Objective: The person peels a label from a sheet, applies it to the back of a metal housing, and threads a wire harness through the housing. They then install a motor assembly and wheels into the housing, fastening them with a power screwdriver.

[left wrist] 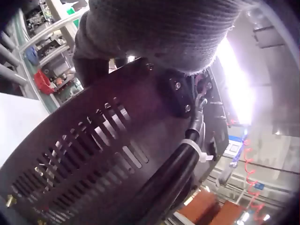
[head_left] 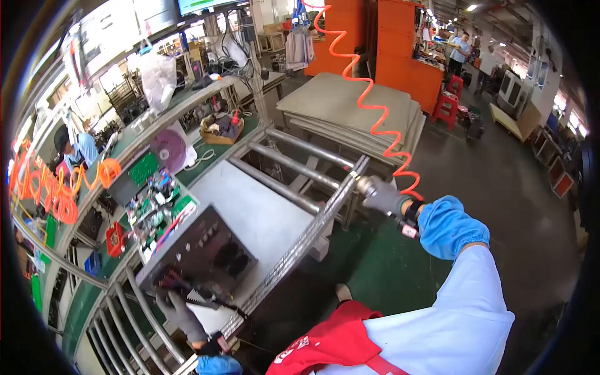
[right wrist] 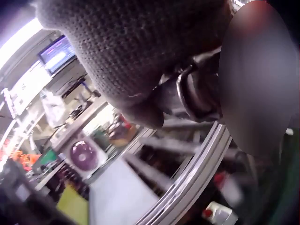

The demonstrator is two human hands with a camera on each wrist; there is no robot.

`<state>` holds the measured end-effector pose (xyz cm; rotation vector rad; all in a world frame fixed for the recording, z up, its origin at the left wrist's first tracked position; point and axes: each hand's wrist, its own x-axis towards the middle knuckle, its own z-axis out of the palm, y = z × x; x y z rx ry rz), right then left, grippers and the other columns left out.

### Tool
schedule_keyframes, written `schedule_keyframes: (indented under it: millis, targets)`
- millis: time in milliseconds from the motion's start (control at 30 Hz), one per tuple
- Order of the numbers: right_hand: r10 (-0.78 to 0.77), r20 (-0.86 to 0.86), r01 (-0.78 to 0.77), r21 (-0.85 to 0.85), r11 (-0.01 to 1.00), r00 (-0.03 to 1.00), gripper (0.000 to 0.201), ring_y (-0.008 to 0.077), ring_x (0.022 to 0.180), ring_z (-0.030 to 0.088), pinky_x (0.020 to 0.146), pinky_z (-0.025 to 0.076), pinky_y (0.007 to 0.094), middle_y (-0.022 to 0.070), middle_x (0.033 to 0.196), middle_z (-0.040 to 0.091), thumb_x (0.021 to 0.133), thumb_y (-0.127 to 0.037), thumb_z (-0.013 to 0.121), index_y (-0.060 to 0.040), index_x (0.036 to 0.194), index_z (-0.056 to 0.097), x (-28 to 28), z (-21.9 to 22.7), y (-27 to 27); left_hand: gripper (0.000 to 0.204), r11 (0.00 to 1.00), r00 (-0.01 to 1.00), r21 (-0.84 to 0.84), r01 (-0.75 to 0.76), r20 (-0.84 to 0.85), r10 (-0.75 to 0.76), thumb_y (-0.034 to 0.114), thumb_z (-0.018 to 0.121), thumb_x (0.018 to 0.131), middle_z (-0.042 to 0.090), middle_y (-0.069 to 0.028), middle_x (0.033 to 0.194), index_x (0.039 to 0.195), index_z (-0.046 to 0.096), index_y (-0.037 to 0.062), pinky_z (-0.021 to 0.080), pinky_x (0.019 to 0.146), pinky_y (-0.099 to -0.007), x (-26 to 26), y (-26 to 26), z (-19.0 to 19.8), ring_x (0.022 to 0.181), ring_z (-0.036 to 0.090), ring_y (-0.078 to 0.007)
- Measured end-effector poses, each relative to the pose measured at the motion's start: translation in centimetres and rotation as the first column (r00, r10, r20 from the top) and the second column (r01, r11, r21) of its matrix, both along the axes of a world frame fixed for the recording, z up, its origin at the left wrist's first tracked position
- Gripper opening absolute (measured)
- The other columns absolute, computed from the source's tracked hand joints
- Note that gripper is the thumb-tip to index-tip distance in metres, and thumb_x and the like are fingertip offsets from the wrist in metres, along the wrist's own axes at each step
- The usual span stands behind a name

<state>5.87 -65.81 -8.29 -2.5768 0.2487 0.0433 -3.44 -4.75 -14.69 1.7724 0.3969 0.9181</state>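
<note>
A black metal case [head_left: 203, 240] with slots and cables lies tilted on the white work surface [head_left: 250, 200]. At its near end, my gloved left hand [head_left: 182, 317] grips the edge. The left wrist view shows that glove [left wrist: 154, 35] over the top edge of the slotted panel [left wrist: 89, 136], beside black cables [left wrist: 164, 183] bound by a white tie; its fingertips are mostly hidden. Away to the right, my gloved right hand [head_left: 382, 197] holds a metal tool [head_left: 364, 185] by the frame rail. In the right wrist view the glove [right wrist: 136, 51] curls round the metal piece [right wrist: 192, 93].
An orange coiled hose [head_left: 390, 134] hangs close to my right hand. Beyond the case are a tray of circuit boards [head_left: 159, 206], a purple disc [head_left: 169, 149] and a red bin [head_left: 115, 239]. Stacked boards [head_left: 350, 103] stand behind the metal rollers [head_left: 294, 164]. People are in the background.
</note>
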Motion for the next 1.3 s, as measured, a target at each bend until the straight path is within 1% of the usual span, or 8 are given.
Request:
schedule_keyframes:
  millis: [367,567,700,867,1000,1133,1167,1300]
  targets:
    - [-0.147,-0.070,0.095,-0.488,0.867,0.987,0.031,0.0398,0.113,0.062,0.094,0.050,0.0519,0.0210,0.120,0.065,0.089,-0.024,0.057,-0.0077,0.115,0.063,37.4,-9.2,-30.9,0.052,0.920,0.993,-0.385,0.076,0.110,-0.036,0.044,0.057,0.101,0.064,-0.0033,0.120,0.140,0.051,0.0101,0.052,0.090,-0.0369,0.0,0.5,-2.8,0.104,0.063,-0.0188]
    - [0.436,0.388,0.059,-0.798,0.600,0.812,0.023,0.0367,0.095,0.065,0.083,0.053,0.0468,0.0182,0.103,0.068,0.087,-0.022,0.057,-0.0059,0.098,0.070,39.7,-13.9,-19.4,0.039,0.838,0.968,-0.537,0.094,0.247,0.050,0.034,0.055,0.101,0.065,-0.0034,0.116,0.136,0.057,0.0158,0.053,0.073,-0.0340,1.3,0.5,-2.7,0.095,0.064,-0.0185]
    - [0.598,0.001,-0.596,0.077,0.799,0.801,0.028,0.0388,0.095,0.067,0.085,0.053,0.0462,0.0201,0.099,0.069,0.078,-0.027,0.069,-0.0072,0.097,0.073,28.3,-13.7,-1.1,0.037,0.844,0.964,-0.527,0.094,0.259,0.054,0.040,0.057,0.100,0.066,-0.0005,0.111,0.129,0.061,0.0170,0.052,0.081,-0.0344,0.9,1.1,-3.8,0.096,0.063,-0.0165]
    - [0.992,0.084,-0.946,0.304,-0.111,-0.089,0.055,0.0390,0.126,0.053,0.107,0.042,0.0461,0.0226,0.138,0.055,0.093,-0.040,0.056,-0.0051,0.136,0.056,10.9,-14.2,14.8,0.041,0.922,0.976,-0.339,-0.185,0.045,0.213,0.043,0.060,0.099,0.064,-0.0017,0.107,0.130,0.058,0.0171,0.048,0.075,-0.0333,2.7,-9.0,-2.0,0.091,0.060,-0.0124]
    - [0.909,0.363,-0.733,0.558,-0.388,-0.205,0.050,0.0381,0.119,0.057,0.102,0.046,0.0455,0.0213,0.131,0.060,0.093,-0.035,0.055,-0.0066,0.135,0.056,2.5,-16.0,21.5,0.047,0.935,0.999,-0.353,-0.020,0.024,0.030,0.018,0.066,0.094,0.060,-0.0081,0.118,0.134,0.050,0.0002,0.048,0.090,-0.0355,7.5,-25.4,2.4,0.102,0.057,-0.0191]
    - [0.999,0.032,-0.720,0.693,-0.043,-0.029,0.033,0.0293,0.116,0.059,0.098,0.046,0.0405,0.0174,0.128,0.061,0.099,-0.025,0.052,-0.0040,0.123,0.062,3.9,-21.5,22.8,0.062,0.885,0.884,-0.296,0.359,-0.198,-0.424,0.029,0.066,0.094,0.056,-0.0167,0.136,0.143,0.044,-0.0026,0.042,0.106,-0.0370,9.2,-30.0,3.5,0.124,0.053,-0.0234]
    - [0.985,0.165,-0.998,0.035,0.053,0.058,0.032,0.0303,0.122,0.058,0.102,0.045,0.0418,0.0189,0.135,0.057,0.098,-0.025,0.052,-0.0101,0.123,0.067,7.0,-19.3,22.6,0.064,0.832,0.822,-0.284,0.476,-0.193,-0.536,0.029,0.066,0.094,0.055,-0.0172,0.137,0.144,0.042,-0.0026,0.042,0.107,-0.0372,9.5,-30.1,4.3,0.125,0.053,-0.0236]
    - [0.665,-0.275,-0.506,0.470,0.723,0.694,0.053,0.0327,0.102,0.066,0.083,0.052,0.0431,0.0217,0.108,0.066,0.084,-0.037,0.072,0.0035,0.118,0.061,12.6,-23.0,16.3,0.051,0.821,0.836,-0.415,0.393,-0.212,-0.507,0.024,0.068,0.094,0.059,-0.0106,0.127,0.135,0.052,-0.0006,0.046,0.101,-0.0339,8.5,-27.8,1.3,0.116,0.057,-0.0177]
